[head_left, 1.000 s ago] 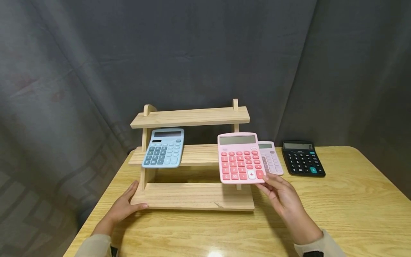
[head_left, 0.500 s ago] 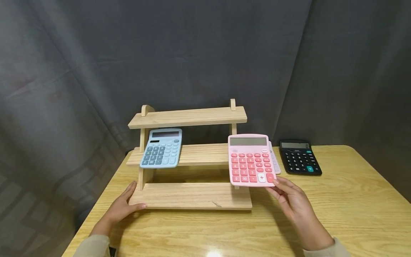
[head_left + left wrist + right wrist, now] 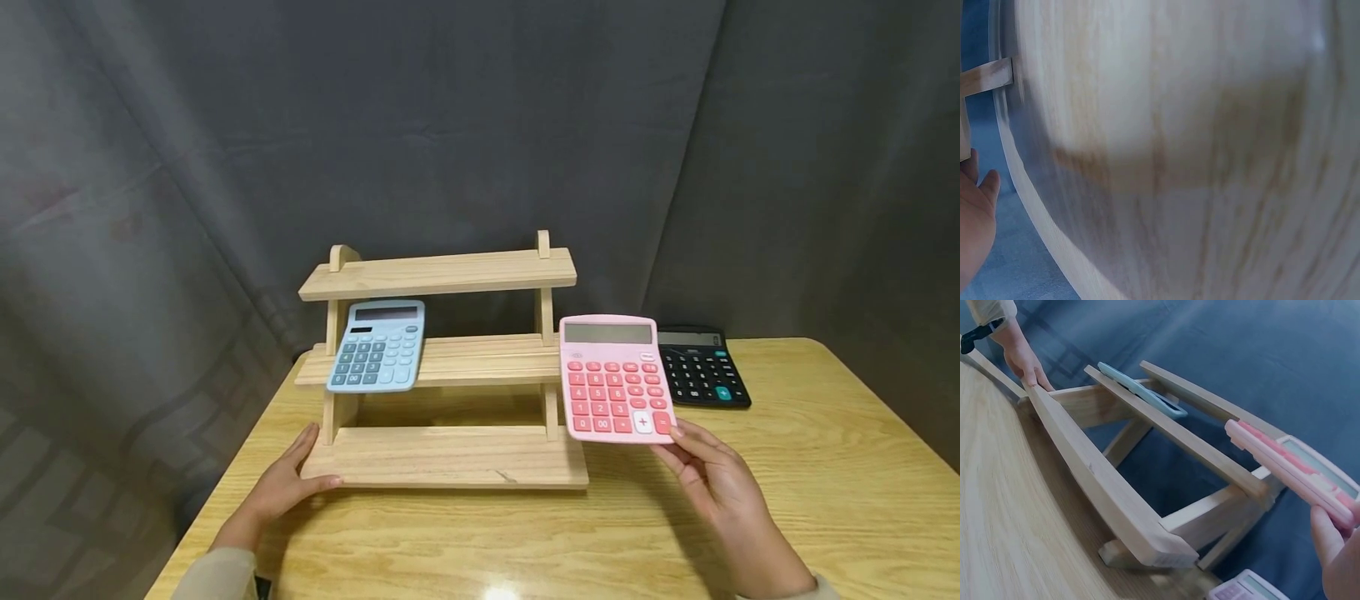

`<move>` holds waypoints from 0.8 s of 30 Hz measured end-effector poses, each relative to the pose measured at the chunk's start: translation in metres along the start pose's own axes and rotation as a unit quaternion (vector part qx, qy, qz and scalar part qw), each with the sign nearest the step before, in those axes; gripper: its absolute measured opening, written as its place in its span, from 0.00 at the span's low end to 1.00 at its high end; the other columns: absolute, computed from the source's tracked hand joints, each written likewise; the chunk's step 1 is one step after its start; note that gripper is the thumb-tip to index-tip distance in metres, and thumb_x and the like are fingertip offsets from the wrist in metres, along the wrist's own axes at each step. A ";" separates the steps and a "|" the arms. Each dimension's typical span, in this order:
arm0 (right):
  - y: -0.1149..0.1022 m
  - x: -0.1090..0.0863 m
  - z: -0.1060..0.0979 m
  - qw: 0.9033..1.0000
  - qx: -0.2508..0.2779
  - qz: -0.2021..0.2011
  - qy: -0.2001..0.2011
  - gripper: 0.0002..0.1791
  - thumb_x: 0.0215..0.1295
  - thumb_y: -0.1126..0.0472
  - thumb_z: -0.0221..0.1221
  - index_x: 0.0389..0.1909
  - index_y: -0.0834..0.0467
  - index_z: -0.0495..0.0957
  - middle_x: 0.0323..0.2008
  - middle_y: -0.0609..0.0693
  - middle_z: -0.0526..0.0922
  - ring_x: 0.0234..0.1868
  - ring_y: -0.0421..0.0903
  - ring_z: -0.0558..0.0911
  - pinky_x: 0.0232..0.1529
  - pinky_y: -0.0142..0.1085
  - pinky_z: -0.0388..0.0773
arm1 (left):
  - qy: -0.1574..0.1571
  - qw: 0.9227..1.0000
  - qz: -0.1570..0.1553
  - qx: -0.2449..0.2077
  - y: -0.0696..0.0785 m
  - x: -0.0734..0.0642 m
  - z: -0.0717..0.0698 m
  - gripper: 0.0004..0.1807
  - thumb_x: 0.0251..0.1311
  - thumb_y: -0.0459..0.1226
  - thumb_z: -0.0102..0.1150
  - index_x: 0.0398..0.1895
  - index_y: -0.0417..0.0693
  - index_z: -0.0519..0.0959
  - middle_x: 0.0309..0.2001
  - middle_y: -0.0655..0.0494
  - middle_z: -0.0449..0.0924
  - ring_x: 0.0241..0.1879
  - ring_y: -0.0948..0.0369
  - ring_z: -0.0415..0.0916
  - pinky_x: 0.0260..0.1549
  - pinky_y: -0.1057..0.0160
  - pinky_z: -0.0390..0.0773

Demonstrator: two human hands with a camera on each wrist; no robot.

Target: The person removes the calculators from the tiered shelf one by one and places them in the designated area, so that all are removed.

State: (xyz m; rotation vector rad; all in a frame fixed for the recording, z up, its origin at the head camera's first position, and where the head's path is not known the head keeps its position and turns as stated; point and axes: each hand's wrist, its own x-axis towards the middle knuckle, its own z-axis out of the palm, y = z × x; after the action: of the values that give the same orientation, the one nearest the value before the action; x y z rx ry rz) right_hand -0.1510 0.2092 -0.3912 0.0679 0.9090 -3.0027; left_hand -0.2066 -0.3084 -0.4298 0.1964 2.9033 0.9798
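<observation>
My right hand (image 3: pixel 723 479) pinches a pink calculator (image 3: pixel 615 379) by its lower right corner, thumb on the front. The calculator is held up, face toward me, beside the right end of a three-tier wooden shelf rack (image 3: pixel 450 454). My left hand (image 3: pixel 281 483) rests against the left end of the bottom board, with the thumb along its front edge and fingers at its side. A light blue calculator (image 3: pixel 378 346) leans on the left of the middle board. In the right wrist view, a pale lavender calculator (image 3: pixel 1246 587) shows partly; the pink one hides it from the head camera.
A black calculator (image 3: pixel 701 371) lies on the wood-grain table (image 3: pixel 825 475) at the back right, partly covered by the pink one. Grey cloth (image 3: pixel 480 125) hangs behind the table and at its left side.
My right hand has carried the pink calculator to the right, off the rack's right end and across the lavender and black ones. My left hand has stayed on the rack.
</observation>
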 end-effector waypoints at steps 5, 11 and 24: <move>-0.004 0.008 -0.030 1.000 -0.012 -0.009 -0.001 0.15 0.61 0.76 0.43 0.36 0.65 0.79 0.38 0.57 0.78 0.42 0.50 0.77 0.45 0.40 0.69 | 0.003 1.000 0.006 0.004 -0.001 0.001 0.000 0.54 0.42 0.50 0.63 0.65 0.36 0.43 0.65 0.37 0.39 0.61 0.40 0.39 0.52 0.40 0.46; -0.007 0.010 -0.050 0.999 0.028 -0.003 -0.039 0.16 0.61 0.77 0.41 0.41 0.68 0.76 0.41 0.60 0.76 0.45 0.54 0.75 0.49 0.43 0.65 | -0.005 1.000 0.001 -0.005 0.000 0.000 -0.001 0.54 0.43 0.51 0.62 0.65 0.37 0.42 0.65 0.38 0.38 0.61 0.40 0.38 0.52 0.40 0.47; -0.018 -0.012 -0.052 0.996 0.092 0.013 0.008 0.17 0.63 0.75 0.38 0.36 0.70 0.77 0.37 0.62 0.77 0.42 0.54 0.76 0.48 0.43 0.65 | -0.004 1.000 0.000 -0.009 0.000 -0.001 0.000 0.54 0.42 0.50 0.63 0.65 0.37 0.42 0.65 0.38 0.38 0.61 0.40 0.38 0.53 0.40 0.46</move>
State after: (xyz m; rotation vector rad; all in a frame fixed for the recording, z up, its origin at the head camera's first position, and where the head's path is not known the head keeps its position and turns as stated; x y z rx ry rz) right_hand -0.1374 0.2531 -0.4244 0.1023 0.6248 -3.0567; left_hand -0.2061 -0.3084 -0.4294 0.1974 2.8858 1.0025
